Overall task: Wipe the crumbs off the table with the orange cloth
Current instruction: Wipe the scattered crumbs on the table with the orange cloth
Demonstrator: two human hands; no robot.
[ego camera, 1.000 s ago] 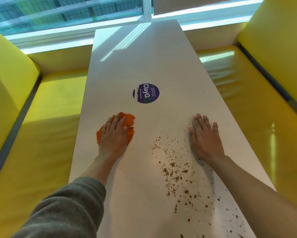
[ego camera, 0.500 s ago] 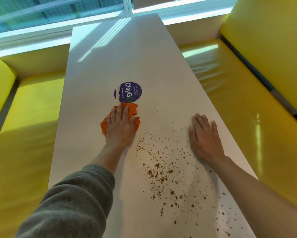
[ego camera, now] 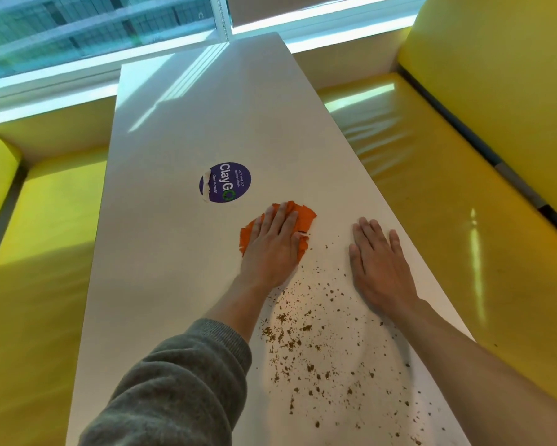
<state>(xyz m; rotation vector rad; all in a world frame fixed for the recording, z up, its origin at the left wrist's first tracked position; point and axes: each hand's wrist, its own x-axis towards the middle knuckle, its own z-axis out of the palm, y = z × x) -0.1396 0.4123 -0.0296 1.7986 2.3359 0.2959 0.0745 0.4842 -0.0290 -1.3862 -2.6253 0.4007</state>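
While the left hand point(ego camera: 272, 243) presses flat, fingers spread, on the orange cloth point(ego camera: 303, 218) mid-table point(ego camera: 174, 252) beside the crumbs point(ego camera: 302, 342), the right hand point(ego camera: 378, 262) lies open, palm down, nearby

On the table point(ego camera: 174, 252), the cloth point(ego camera: 302, 217) lies under the flat left hand point(ego camera: 272, 246), just nearer than the round sticker point(ego camera: 225, 182), with crumbs point(ego camera: 302, 342) scattered nearer still and the right hand point(ego camera: 378, 262) flat to their right.
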